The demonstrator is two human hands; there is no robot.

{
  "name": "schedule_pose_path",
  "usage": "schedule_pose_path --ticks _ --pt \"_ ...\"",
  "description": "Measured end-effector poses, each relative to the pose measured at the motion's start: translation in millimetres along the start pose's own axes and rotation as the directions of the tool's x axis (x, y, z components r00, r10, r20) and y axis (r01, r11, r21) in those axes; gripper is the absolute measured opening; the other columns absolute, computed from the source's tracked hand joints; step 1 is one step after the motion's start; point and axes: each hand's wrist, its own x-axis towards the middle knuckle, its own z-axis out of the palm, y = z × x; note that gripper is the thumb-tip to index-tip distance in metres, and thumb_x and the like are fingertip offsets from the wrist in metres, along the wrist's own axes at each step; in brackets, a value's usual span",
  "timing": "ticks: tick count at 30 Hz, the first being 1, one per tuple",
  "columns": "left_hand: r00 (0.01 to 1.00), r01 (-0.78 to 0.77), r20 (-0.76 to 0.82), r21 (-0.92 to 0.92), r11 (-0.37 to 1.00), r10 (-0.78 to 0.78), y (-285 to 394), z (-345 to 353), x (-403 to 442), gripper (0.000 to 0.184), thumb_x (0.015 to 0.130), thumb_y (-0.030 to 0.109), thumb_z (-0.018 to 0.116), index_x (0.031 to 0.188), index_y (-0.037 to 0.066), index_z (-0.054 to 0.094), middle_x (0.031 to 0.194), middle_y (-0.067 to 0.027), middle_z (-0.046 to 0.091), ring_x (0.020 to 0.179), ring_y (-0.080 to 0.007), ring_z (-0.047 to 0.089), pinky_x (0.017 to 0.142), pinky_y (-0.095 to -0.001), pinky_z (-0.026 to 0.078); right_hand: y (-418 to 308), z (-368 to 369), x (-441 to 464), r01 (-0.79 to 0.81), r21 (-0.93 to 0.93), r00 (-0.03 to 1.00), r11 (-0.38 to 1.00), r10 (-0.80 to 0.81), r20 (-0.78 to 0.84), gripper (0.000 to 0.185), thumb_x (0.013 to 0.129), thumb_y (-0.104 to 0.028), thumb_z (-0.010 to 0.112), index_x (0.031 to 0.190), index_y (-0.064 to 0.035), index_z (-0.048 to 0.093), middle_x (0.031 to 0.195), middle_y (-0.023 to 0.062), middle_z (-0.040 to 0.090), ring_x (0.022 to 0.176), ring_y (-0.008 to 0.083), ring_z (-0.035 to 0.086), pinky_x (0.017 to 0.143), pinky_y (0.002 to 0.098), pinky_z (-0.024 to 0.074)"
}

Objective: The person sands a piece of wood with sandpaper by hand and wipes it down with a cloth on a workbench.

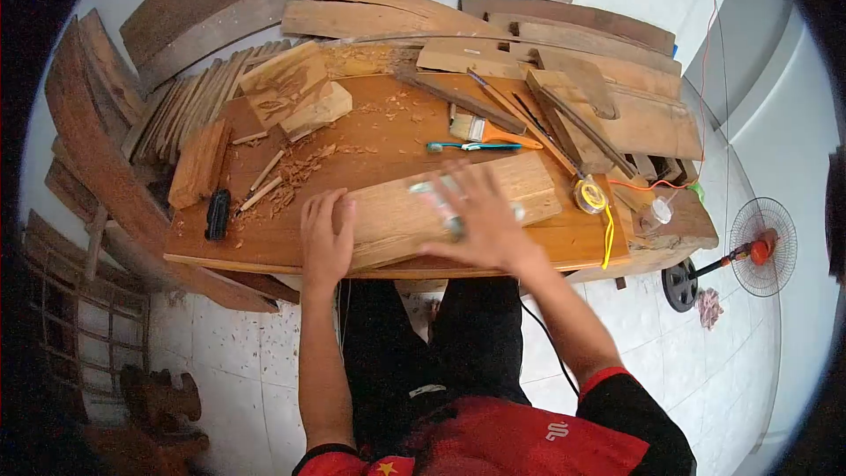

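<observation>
A long light-brown wood block (392, 213) lies slantwise along the front of the wooden table. On its left end rests my left hand (329, 236), thumb and fingers pressed together over the wood. My right hand (480, 216) is over the block's right half, blurred, with its fingers spread. Beneath and beside the right fingers shows a pale, greenish-pink object (434, 197), too blurred to name and partly hidden by the hand. Behind the block lie a blue toothbrush (476, 147) and an orange-handled paintbrush (507, 137).
A yellow tape measure (590, 196) sits at the table's right front. Wood shavings (304, 163), chisels (262, 193), a black tool (218, 215) and a reddish block (199, 163) are at the left. Planks (564, 53) lie behind. A fan (763, 247) stands right.
</observation>
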Motion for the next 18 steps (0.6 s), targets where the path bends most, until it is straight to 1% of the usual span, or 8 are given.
schedule_pose_path --ticks 4,5,8,9,11,15,16,18 --pt "1.0 -0.029 -0.004 0.018 0.999 0.029 7.2 -0.1 -0.7 0.039 0.101 0.03 0.065 0.126 0.0 0.065 0.131 -0.0219 0.063 0.127 -0.0407 0.053 0.111 -0.0498 0.04 73.7 -33.0 -22.8 -0.213 -0.12 0.974 0.97 0.221 0.053 0.116 0.084 -0.091 0.045 0.161 -0.0038 0.036 0.167 0.0237 0.03 0.159 0.0396 0.02 0.129 0.0587 0.006" --pt "0.999 -0.045 -0.003 0.017 0.999 0.045 7.5 -1.1 -0.6 0.039 0.1 0.03 0.066 0.126 0.001 0.064 0.131 -0.0219 0.063 0.127 -0.0407 0.053 0.111 -0.0499 0.04 79.3 -36.4 -23.8 -0.269 -0.156 0.957 0.95 0.282 0.068 0.116 0.085 -0.091 0.043 0.161 -0.0037 0.035 0.168 0.0236 0.029 0.159 0.0395 0.02 0.128 0.0589 0.0058" --pt "1.0 -0.026 0.003 0.028 0.999 0.026 7.7 -0.2 -0.2 0.038 0.103 0.03 0.061 0.127 0.001 0.064 0.131 -0.0208 0.063 0.126 -0.0401 0.053 0.111 -0.0495 0.04 78.0 -13.9 -17.5 -0.361 -0.213 0.929 0.908 0.369 -0.005 0.116 0.087 -0.091 0.037 0.16 -0.0009 0.036 0.168 0.0239 0.029 0.16 0.0388 0.018 0.128 0.0591 0.0036" --pt "1.0 -0.003 -0.001 0.012 1.0 0.003 7.8 0.6 0.6 0.037 0.104 0.03 0.059 0.126 0.0 0.064 0.13 -0.0206 0.063 0.126 -0.04 0.053 0.111 -0.0494 0.04 61.6 -8.0 -9.4 -0.331 -0.213 0.943 0.919 0.329 -0.046 0.116 0.089 -0.089 0.037 0.158 0.003 0.037 0.167 0.0248 0.031 0.16 0.0389 0.017 0.128 0.0594 0.0032" --pt "0.999 0.043 0.003 -0.011 0.999 -0.043 7.2 0.7 -0.1 0.036 0.107 0.029 0.054 0.126 0.0 0.065 0.129 -0.0202 0.064 0.124 -0.0398 0.054 0.111 -0.0493 0.04 24.1 8.4 10.6 -0.237 -0.186 0.971 0.953 0.236 -0.029 0.115 0.089 -0.089 0.038 0.158 0.0028 0.038 0.166 0.0242 0.033 0.159 0.0398 0.019 0.128 0.0586 0.0044" --pt "1.0 -0.023 0.018 -0.062 0.998 0.024 3.5 -3.7 2.0 0.037 0.109 0.028 0.048 0.124 -0.001 0.066 0.128 -0.0206 0.065 0.125 -0.0401 0.054 0.111 -0.0491 0.039 -65.2 45.7 40.3 0.024 -0.025 0.998 0.999 -0.025 -0.063 0.103 0.093 -0.082 0.042 0.158 -0.0022 0.041 0.164 0.0214 0.037 0.157 0.0401 0.023 0.129 0.0576 0.0063" --pt "0.999 -0.033 0.017 -0.08 0.996 0.035 -1.8 -1.1 2.2 0.037 0.109 0.027 0.048 0.123 -0.001 0.067 0.128 -0.0208 0.065 0.126 -0.0401 0.054 0.111 -0.0491 0.039 -75.5 50.9 42.7 0.103 0.013 0.992 0.995 -0.102 -0.076 0.1 0.094 -0.08 0.043 0.157 -0.003 0.042 0.164 0.0209 0.038 0.157 0.0399 0.023 0.129 0.0572 0.0067" --pt "0.999 -0.045 0.021 -0.085 0.995 0.047 -5.8 -2.1 3.0 0.036 0.109 0.027 0.049 0.123 -0.001 0.067 0.128 -0.021 0.065 0.127 -0.0402 0.054 0.112 -0.0489 0.039 -76.9 48.1 39.3 0.184 0.073 0.982 0.98 -0.179 -0.062 0.093 0.097 -0.075 0.044 0.157 -0.0036 0.043 0.164 0.0208 0.038 0.157 0.0395 0.025 0.129 0.0563 0.0076"
